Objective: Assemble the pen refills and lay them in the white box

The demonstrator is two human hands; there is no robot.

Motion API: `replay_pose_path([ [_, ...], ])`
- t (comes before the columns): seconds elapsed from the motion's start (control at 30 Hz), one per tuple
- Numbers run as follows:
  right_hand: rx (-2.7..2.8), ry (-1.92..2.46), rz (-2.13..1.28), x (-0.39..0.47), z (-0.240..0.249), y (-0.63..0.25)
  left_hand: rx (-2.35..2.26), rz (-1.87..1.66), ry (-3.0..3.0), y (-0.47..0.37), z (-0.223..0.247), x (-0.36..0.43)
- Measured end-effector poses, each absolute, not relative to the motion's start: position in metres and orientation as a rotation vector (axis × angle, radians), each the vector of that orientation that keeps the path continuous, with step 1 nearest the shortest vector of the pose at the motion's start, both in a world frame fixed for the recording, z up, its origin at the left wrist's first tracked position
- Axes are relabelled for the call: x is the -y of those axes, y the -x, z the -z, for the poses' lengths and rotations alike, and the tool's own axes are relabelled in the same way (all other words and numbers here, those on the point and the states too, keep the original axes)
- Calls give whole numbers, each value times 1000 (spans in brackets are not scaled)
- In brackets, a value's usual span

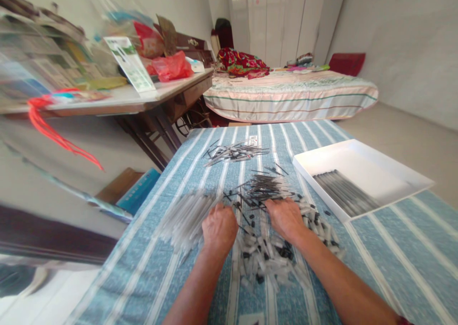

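Observation:
My left hand (220, 225) is closed beside a heap of translucent pen barrels (186, 215). What its fingers hold, if anything, is hidden. Curled in a pinch, my right hand (286, 217) touches the near edge of a pile of thin black pen refills (266, 184); I cannot make out what is in the pinch. Clear pen caps (274, 260) lie scattered below and to the right of the hands, with small black plugs (284, 251) among them. Farther back lies another loose pile of thin dark and pale sticks (234, 153).
A shallow white box (382, 172) stands at the right, with a row of dark pens (343, 191) inside. A blue striped cloth (143, 272) covers the table. A cluttered desk (132, 103) is at the left and a bed (289, 93) beyond.

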State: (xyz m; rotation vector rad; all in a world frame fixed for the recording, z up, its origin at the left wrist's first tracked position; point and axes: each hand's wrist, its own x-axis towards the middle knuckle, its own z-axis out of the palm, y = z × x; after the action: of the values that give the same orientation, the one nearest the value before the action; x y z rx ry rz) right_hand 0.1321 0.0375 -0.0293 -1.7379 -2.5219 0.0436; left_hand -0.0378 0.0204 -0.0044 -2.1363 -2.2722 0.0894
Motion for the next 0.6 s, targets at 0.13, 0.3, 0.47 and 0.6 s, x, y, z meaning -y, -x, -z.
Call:
replay_pose_path([
  [0.13, 2401, 1660, 85, -37, 36, -138, 2232, -123, 2143, 35, 8, -20],
  [0.3, 2259, 1508, 252, -37, 46, -142, 2196, -116, 2142, 32, 11, -20],
  [0.47, 2204, 1465, 296, -37, 50, -145, 2233, -127, 2167, 36, 10, -23],
  [0.6, 2150, 1462, 321, -38, 50, -148, 2229, -54, 2234, 39, 8, -22],
])
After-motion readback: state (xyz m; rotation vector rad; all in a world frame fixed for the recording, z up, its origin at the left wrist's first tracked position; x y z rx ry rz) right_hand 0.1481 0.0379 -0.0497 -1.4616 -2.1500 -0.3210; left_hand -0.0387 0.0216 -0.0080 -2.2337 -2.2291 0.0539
